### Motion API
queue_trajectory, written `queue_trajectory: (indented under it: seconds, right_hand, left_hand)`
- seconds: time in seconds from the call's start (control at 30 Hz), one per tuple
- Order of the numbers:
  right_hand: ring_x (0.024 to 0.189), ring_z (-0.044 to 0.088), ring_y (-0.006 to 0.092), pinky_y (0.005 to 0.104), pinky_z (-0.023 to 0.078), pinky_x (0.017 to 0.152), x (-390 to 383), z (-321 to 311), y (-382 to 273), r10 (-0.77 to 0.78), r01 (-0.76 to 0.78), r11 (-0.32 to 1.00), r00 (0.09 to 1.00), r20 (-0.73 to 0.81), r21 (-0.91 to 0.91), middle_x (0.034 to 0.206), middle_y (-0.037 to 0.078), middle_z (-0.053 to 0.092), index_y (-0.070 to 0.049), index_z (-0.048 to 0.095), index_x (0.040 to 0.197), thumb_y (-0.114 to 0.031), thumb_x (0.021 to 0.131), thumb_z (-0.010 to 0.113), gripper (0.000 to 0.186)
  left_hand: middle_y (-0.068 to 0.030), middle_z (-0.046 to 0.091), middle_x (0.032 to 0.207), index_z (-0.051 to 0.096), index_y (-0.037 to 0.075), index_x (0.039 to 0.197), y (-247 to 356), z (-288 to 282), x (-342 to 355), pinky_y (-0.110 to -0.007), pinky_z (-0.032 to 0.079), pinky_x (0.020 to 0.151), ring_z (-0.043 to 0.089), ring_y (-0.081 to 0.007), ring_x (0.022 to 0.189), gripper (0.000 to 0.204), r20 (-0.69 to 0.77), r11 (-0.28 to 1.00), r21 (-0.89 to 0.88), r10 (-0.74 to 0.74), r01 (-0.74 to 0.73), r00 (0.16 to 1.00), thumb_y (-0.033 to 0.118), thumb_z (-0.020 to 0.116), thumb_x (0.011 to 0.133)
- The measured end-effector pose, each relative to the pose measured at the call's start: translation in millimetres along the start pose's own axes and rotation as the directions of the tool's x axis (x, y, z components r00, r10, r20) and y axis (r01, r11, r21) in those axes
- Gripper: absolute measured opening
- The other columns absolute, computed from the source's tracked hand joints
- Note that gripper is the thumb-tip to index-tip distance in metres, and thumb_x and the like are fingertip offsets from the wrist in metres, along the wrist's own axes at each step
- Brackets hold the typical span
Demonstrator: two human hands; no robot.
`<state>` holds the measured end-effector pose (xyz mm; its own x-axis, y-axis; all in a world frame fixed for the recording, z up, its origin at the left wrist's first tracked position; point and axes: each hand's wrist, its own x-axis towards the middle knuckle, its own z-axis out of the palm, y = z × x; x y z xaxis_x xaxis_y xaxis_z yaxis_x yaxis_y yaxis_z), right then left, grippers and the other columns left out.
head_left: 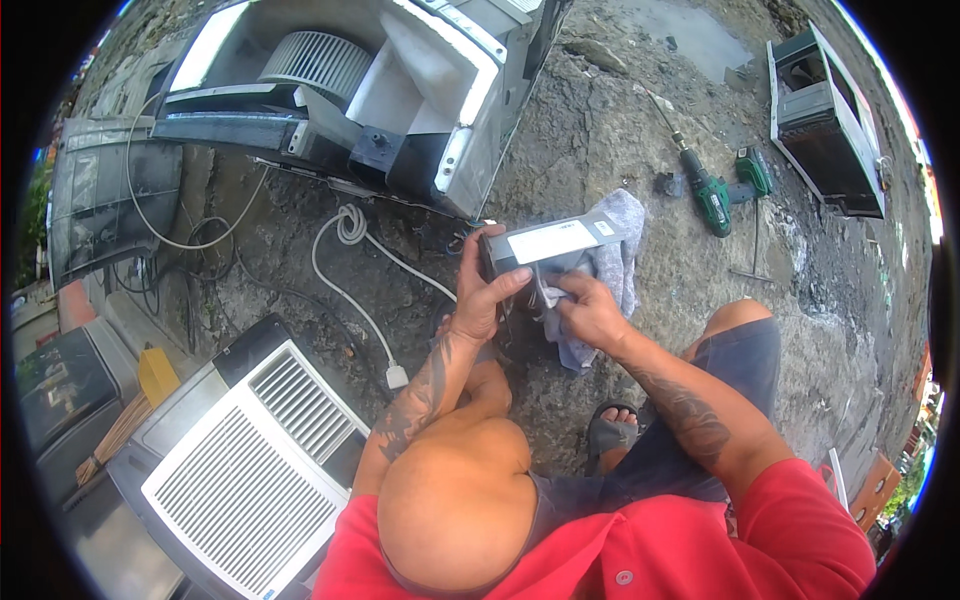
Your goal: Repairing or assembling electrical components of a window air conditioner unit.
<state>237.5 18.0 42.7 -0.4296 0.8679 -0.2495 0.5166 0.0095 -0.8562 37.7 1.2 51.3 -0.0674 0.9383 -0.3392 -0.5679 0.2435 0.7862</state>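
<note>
A grey metal box (500,258) with a white label on its top face is held up in front of me. My left hand (487,288) grips its left end, thumb on the near side and fingers around the far edge. In my right hand (590,308) is part of a grey cloth (622,225), pinched against the box's near side. The rest of the cloth drapes behind the box's right end and hangs below my fingers. The box's underside is hidden.
An opened air conditioner casing (470,150) with a blower wheel (318,62) stands ahead. A white louvred front panel (250,470) lies left, near a power cord (350,290). A green cordless drill (712,195) and a metal-framed unit (825,125) lie right on rough ground.
</note>
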Motion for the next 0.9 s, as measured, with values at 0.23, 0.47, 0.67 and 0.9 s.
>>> queue_trajectory:
  seconds: [0.23, 0.47, 0.67, 0.9]
  right_hand:
    - [0.074, 0.066, 0.0320, 0.0370, 0.053, 0.072, 25.5, -44.6, -19.7, 0.118, 0.010, 0.978, 0.799, -0.589, 0.210, 0.085, 0.016, 0.067, -0.005, 0.071, 0.105, -0.008, 0.084, 0.063, 0.022]
    - [0.102, 0.055, 0.0333, 0.0424, 0.043, 0.090, 16.4, -10.2, -40.0, -0.323, 0.273, 0.928, 0.928, -0.187, -0.253, 0.105, 0.012, 0.063, -0.004, 0.068, 0.101, -0.003, 0.077, 0.062, 0.025]
    - [0.108, 0.055, 0.0339, 0.0473, 0.041, 0.097, 6.8, -5.5, -60.5, -0.248, 0.240, 0.866, 0.968, 0.040, -0.438, 0.117, 0.014, 0.060, -0.001, 0.063, 0.113, -0.013, 0.077, 0.062, 0.039]
    - [0.116, 0.055, 0.0484, 0.0450, 0.049, 0.099, 24.1, -23.8, -22.9, 0.283, -0.322, 0.893, 0.945, -0.164, -0.315, 0.134, 0.031, 0.046, 0.009, 0.048, 0.131, -0.017, 0.069, 0.071, 0.071]
  left_hand:
    - [-0.0062, 0.053, 0.119, 0.044, 0.012, 0.134, 7.8, 10.3, -1.2, -0.037, 0.048, 0.095, 0.053, -0.0201, 0.112, 0.061, -0.053, 0.977, -0.198, -0.095, 0.083, 0.994, 0.023, 0.079, 0.085]
    - [-0.0053, 0.049, 0.119, 0.043, 0.012, 0.130, -1.5, 6.5, 7.1, -0.039, 0.046, 0.095, 0.050, -0.0196, 0.113, 0.073, -0.070, 0.941, -0.076, -0.335, 0.330, 0.939, 0.051, 0.080, 0.081]
    - [-0.0124, 0.046, 0.124, 0.033, 0.007, 0.137, -15.6, 7.4, 2.8, -0.039, 0.045, 0.094, 0.049, -0.0233, 0.115, 0.091, -0.087, 0.936, 0.206, -0.273, 0.286, 0.958, 0.056, 0.082, 0.077]
    - [-0.0060, 0.053, 0.112, 0.043, 0.005, 0.130, -11.9, 18.0, 0.7, -0.031, 0.047, 0.088, 0.055, -0.0163, 0.101, 0.077, -0.156, 0.933, 0.331, -0.090, 0.138, 0.984, 0.046, 0.084, 0.079]
